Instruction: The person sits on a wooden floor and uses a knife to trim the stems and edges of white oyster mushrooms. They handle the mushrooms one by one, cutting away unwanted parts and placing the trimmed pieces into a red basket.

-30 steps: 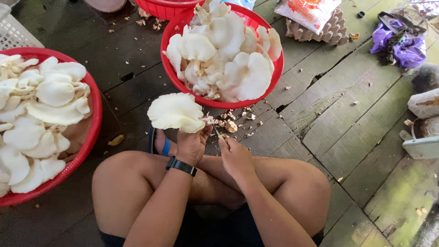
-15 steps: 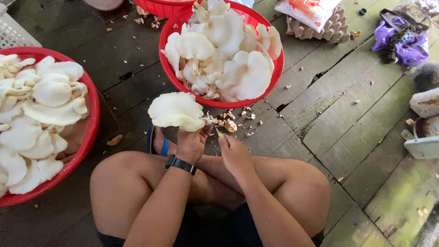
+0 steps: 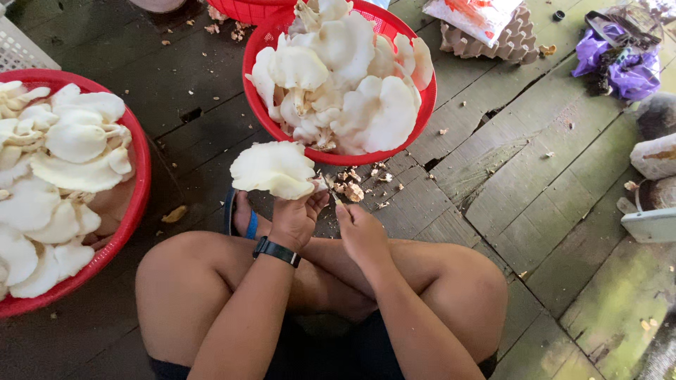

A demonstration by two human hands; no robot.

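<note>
The left hand is closed around the stem of a white mushroom, held above the floor just in front of 1 red basket. The right hand is curled beside the stem on something too small to tell. The mushroom looks light, soft and easy to tear, so the firm stem seems a safer grip than the thin cap.

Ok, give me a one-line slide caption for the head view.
Left hand holds a white mushroom while right hand works at its stem, between two red baskets of mushrooms.

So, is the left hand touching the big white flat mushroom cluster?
Touching: in the head view the left hand grips the white mushroom cluster at its base.
</note>
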